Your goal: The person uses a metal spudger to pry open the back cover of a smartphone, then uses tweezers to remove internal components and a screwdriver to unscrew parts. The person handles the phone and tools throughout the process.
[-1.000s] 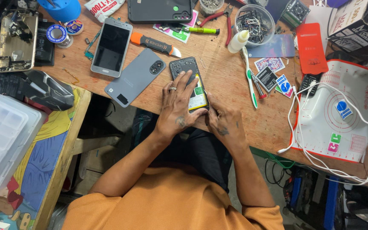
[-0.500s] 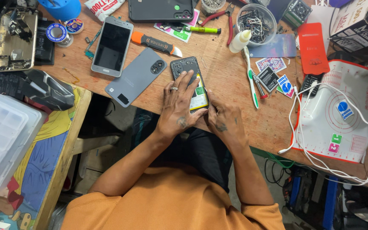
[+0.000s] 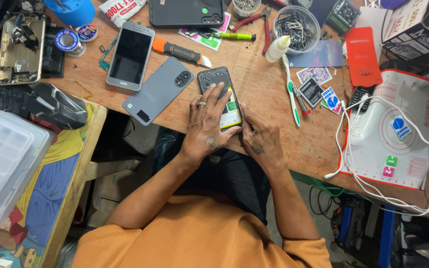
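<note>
An opened phone point(image 3: 220, 83) with its back off lies on the wooden bench point(image 3: 269, 94), its battery and dark circuit cover showing. My left hand point(image 3: 206, 124), a ring on one finger, lies flat over the phone's left side with the fingers spread on it. My right hand point(image 3: 257, 135) presses at the phone's lower right edge, fingertips tucked against it. I cannot tell whether a tool is in the right hand.
A grey back cover point(image 3: 158, 91) and a silver phone point(image 3: 130, 55) lie to the left. An orange-handled opening tool point(image 3: 182, 53), a toothbrush point(image 3: 290, 95), a glue bottle point(image 3: 277, 48), a bowl of small parts point(image 3: 296, 23) and a white mat point(image 3: 398, 139) with cables surround it.
Both hands stay on the opened phone. The right hand's fingers have shifted slightly along its lower right edge.
</note>
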